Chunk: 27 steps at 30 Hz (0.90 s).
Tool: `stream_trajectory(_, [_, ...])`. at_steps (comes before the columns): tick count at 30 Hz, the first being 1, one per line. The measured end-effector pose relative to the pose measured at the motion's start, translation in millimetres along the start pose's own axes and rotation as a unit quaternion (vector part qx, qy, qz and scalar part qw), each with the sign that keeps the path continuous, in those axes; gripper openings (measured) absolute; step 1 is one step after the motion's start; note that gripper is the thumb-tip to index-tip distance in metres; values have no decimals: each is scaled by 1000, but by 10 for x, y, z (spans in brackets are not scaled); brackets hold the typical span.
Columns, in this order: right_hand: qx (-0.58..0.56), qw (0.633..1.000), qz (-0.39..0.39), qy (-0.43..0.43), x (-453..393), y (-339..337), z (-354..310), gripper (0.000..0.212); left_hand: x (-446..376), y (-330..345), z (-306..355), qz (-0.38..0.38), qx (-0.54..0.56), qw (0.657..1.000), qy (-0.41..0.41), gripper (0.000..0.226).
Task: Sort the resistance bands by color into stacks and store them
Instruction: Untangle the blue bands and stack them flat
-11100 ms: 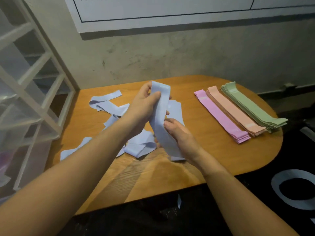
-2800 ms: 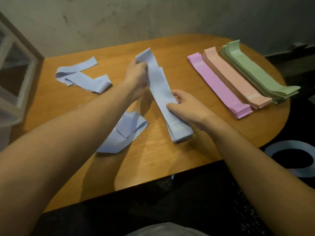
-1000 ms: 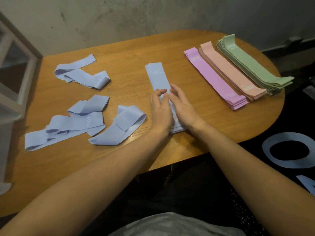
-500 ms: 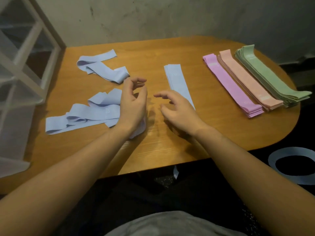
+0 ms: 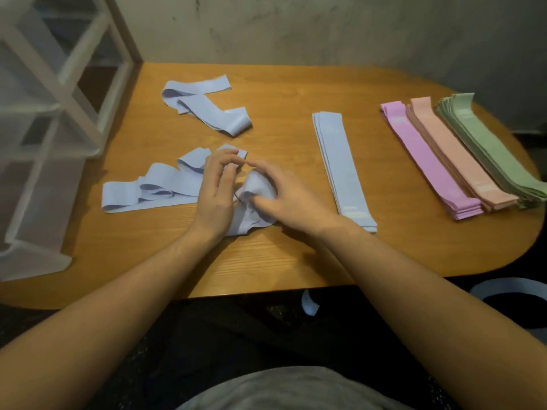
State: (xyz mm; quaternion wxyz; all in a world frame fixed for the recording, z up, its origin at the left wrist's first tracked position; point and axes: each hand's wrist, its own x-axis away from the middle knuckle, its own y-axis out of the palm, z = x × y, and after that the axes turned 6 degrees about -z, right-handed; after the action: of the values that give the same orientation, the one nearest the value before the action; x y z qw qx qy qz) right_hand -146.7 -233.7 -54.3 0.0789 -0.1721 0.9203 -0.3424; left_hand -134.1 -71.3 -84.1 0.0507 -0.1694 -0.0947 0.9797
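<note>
Picking up the next blue band for the stack

The crumpled blue band [image 5: 254, 199] sat mid-table, right hand [image 5: 284, 199] pinching it, left hand [image 5: 216, 196] beside it with fingers loosely curled. Guessing it gets flattened for the blue stack [image 5: 340, 167] just right. Loose blue ones [image 5: 154, 187] lay left; pink [image 5: 429, 161], peach [image 5: 461, 155], green stacks [image 5: 491, 149] looked done.

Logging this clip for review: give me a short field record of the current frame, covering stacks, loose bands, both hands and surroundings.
finished stacks: pink stack, peach stack, green stack, side by side at the table's right end
blue stack: flat, mid-table
loose blue bands: far pile, left pile
crumpled blue band: pinched by right hand
left hand: on the same band, fingers relaxed
table: wooden
white shelf unit: at left
</note>
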Motion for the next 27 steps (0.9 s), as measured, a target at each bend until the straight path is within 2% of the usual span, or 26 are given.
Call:
stream_trajectory(4, [-26,997,22,68,39,-93,34,22,11,-3,5,-36,-17,998,-38,25])
stream_trajectory(7, [-102,986,75,105,102,-217,77,7,14,11,87,-76,-2,994,-82,17])
stream_trajectory(9, [-173,971,106,129,133,-290,95,10,26,22,137,-110,2,989,-98,14])
stream_trajectory(12, [-250,948,120,157,169,-349,96,14,44,31,186,-158,-23,981,-107,29])
stream_trajectory(14, [-265,945,109,156,197,-356,76,12,45,45,212,-184,-37,977,-102,34])
stream_trajectory(17, [-269,948,86,148,251,-373,-23,16,30,65,262,-212,-19,971,-105,25])
stream_trajectory(20, [-283,944,76,152,289,-389,-87,24,-14,61,315,-201,0,973,-116,11])
stream_trajectory(24, [-295,934,86,182,291,-454,-89,31,-83,39,451,-161,94,969,-163,6])
stream_trajectory(27, [-315,922,91,205,272,-505,-75,31,-111,23,509,-163,146,958,-185,4])
